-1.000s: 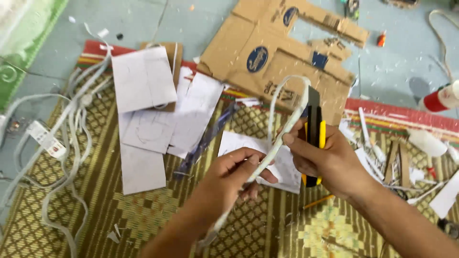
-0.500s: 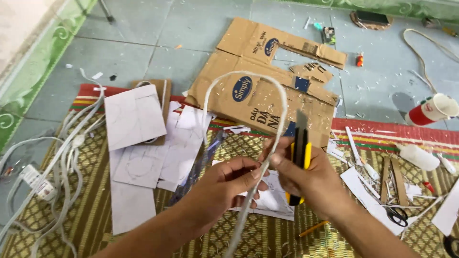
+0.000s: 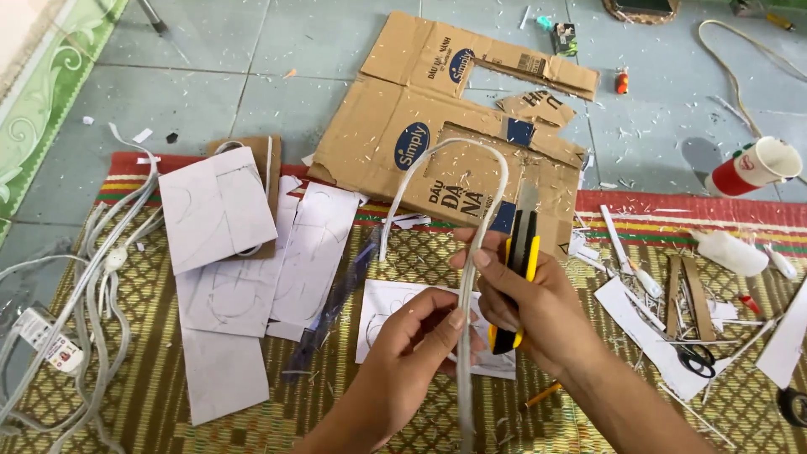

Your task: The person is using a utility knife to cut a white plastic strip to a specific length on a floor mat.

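Grey-green floor tiles [image 3: 252, 59] run under a woven mat [image 3: 336, 412] with a red striped edge, and both are littered with white scraps.

Seen from my head, my left hand [image 3: 412, 361] comes up from below, its fingers pinched around a thin white strip [image 3: 466, 277] that rises, arches over in a loop and hangs down again on the left side. My right hand [image 3: 538, 307] sits just beside it, fingers clenched around a yellow and black utility knife [image 3: 519, 269], blade extended upward, with the thumb pressing the strip against it. The strip stands upright between both hands, above a white sheet [image 3: 395, 307] lying on the mat.

Behind the loop lies a flattened brown cardboard box [image 3: 395, 126] with shapes cut out of it. Pale cut sheets [image 3: 227, 252] spread to the left, and tangled white cables [image 3: 92, 286] lie further left. To the right are scissors [image 3: 693, 357] and a red and white paper cup [image 3: 752, 168] tipped on its side on the tiles.
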